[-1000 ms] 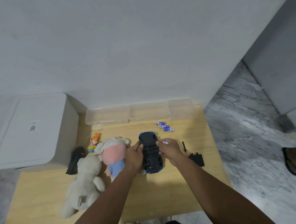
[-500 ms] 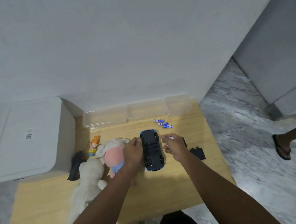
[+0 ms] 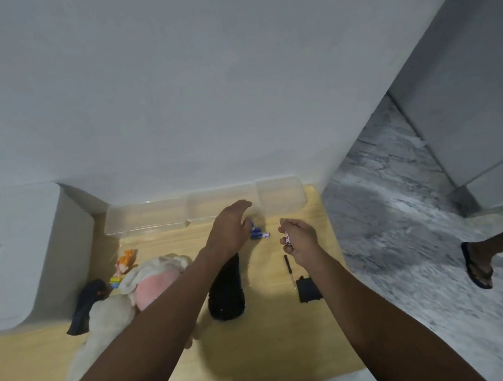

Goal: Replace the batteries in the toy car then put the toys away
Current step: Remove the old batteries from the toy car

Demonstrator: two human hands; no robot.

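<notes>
The toy car (image 3: 227,294) lies upside down on the wooden table (image 3: 277,341), dark underside up, partly under my left forearm. My left hand (image 3: 230,226) reaches past it, fingers spread over the blue batteries (image 3: 259,234) near the clear boxes. My right hand (image 3: 298,239) hovers right of them, pinching a small white and red battery (image 3: 287,237). The black battery cover (image 3: 308,289) and a thin screwdriver (image 3: 288,266) lie right of the car.
Clear plastic boxes (image 3: 203,208) line the wall. Plush toys (image 3: 148,283), an orange figure (image 3: 125,264) and a black toy (image 3: 86,307) lie left. A white bin (image 3: 20,255) stands far left. A person's sandalled feet (image 3: 478,266) are on the marble floor at right.
My left hand let go of the car and reached forward to the blue batteries. My right hand lifted off the car with a battery pinched. The camera tilted up.
</notes>
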